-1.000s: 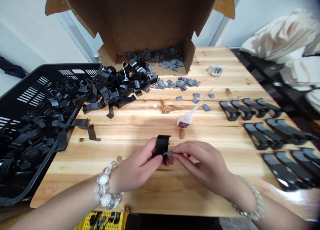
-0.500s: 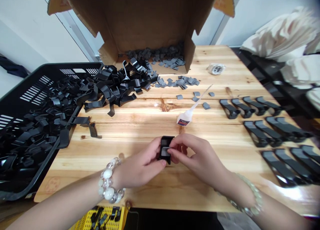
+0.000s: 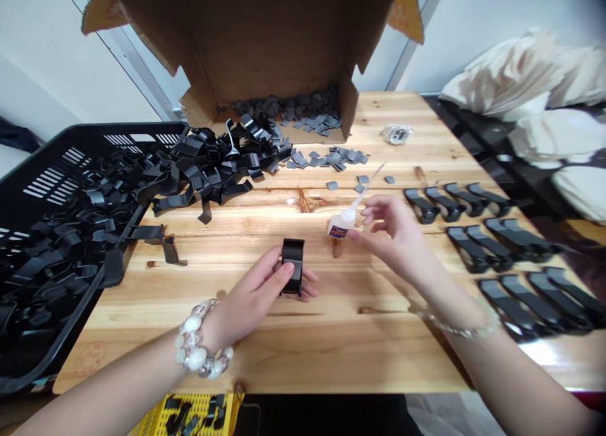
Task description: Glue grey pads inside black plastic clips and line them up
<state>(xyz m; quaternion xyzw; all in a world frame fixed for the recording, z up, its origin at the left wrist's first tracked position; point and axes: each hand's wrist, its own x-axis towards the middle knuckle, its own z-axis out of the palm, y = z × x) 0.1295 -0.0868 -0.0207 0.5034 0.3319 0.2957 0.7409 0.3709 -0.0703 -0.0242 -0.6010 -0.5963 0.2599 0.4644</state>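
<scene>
My left hand (image 3: 258,284) holds a black curved plastic clip (image 3: 293,250), with the thumb pressed on a small grey pad (image 3: 296,270) lying inside it. The other fingers of that hand run behind the clip. Just right of a small white glue bottle (image 3: 348,217) with a long thin nozzle is my right hand (image 3: 391,228). Its fingers are apart, and the thumb tip is at the bottle's lower edge; whether it touches cannot be made out. The bottle stands on the wooden table (image 3: 265,347).
A black crate (image 3: 71,133) of black clips stands left, beside a heap of clips (image 3: 222,158). An open cardboard box (image 3: 279,38) holds grey pads; more pads (image 3: 338,157) lie before it. Rows of clips (image 3: 480,243) sit right, below a tape roll (image 3: 396,134). A yellow basket (image 3: 230,414) is below.
My right hand has left the clip and moved up and right to the glue bottle. My left hand has shifted slightly left with the clip, its thumb now on the pad. The view has shifted slightly.
</scene>
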